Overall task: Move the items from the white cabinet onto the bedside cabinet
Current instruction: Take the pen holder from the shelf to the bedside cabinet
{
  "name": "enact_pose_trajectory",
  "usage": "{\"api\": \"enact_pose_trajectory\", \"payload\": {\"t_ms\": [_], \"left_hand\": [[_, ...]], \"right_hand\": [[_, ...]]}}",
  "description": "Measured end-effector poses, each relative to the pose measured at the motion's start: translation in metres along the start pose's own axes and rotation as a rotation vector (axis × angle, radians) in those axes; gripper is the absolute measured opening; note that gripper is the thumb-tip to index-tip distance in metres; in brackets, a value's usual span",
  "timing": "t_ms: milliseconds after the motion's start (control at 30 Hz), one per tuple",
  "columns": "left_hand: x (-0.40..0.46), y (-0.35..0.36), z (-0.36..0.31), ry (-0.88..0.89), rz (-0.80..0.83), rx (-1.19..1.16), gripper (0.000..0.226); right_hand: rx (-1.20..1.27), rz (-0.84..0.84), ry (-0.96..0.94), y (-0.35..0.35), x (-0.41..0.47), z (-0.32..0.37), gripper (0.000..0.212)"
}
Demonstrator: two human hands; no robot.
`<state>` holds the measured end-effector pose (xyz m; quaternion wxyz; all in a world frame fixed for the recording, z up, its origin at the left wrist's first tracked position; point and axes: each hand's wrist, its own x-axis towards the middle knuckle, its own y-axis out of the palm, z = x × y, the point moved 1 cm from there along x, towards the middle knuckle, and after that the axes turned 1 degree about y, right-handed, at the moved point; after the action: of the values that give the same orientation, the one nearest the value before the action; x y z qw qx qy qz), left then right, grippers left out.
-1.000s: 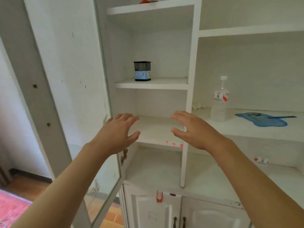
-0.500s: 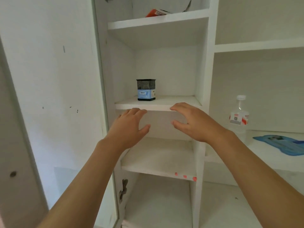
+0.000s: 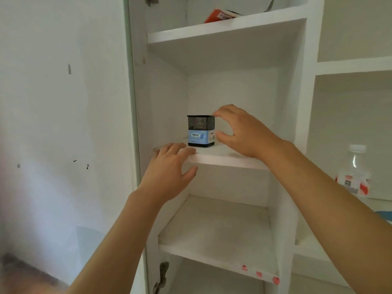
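Both hands risen from below to shelf (image 3: 222,159) holding mesh pen holder (image 3: 201,131). Right hand (image 3: 241,132) spread beside holder's right side, fingers apart, not yet clamped. Left hand (image 3: 169,170) open, fingertips on shelf edge left of holder. Grasp looks imminent; holder unmoved inside white cabinet (image 3: 301,81).

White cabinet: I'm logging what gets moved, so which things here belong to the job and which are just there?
Part of the job:
- mesh pen holder, right hand open around it
- orange packet, top shelf
- water bottle, right compartment

Just there:
- door hinge
- red stickers on a shelf edge
- left hand resting on the shelf edge
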<state>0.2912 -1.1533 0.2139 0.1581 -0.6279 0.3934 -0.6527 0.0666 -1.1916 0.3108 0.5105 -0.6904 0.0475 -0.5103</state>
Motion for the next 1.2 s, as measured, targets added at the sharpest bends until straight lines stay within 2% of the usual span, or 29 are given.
{"api": "enact_pose_trajectory", "payload": {"t_ms": [233,433,567,667,900,1067,1200], "left_hand": [[0.006,0.023,0.012,0.023,-0.093,0.020,0.051],[0.006,0.036,0.015,0.030,-0.165,-0.008,0.046],[0.009,0.040,0.017,0.021,-0.235,-0.018,0.043],[0.008,0.043,0.019,0.007,-0.246,-0.016,0.043],[0.006,0.042,0.018,0.014,-0.215,-0.008,0.045],[0.006,0.039,0.017,0.022,-0.211,-0.018,0.045],[0.005,0.039,0.016,0.014,-0.204,-0.029,0.045]], "right_hand": [[-0.073,0.067,-0.019,0.012,0.073,-0.005,0.065],[-0.040,0.041,0.031,0.043,0.092,-0.012,0.055],[-0.084,-0.008,0.022,0.042,0.103,-0.016,0.036],[-0.081,-0.019,0.018,0.043,0.101,-0.013,0.030],[0.033,-0.180,0.054,0.039,0.087,-0.022,0.006],[0.084,-0.268,0.069,0.032,0.080,-0.023,0.007],[0.107,-0.247,0.072,0.034,0.077,-0.022,0.008]]}}
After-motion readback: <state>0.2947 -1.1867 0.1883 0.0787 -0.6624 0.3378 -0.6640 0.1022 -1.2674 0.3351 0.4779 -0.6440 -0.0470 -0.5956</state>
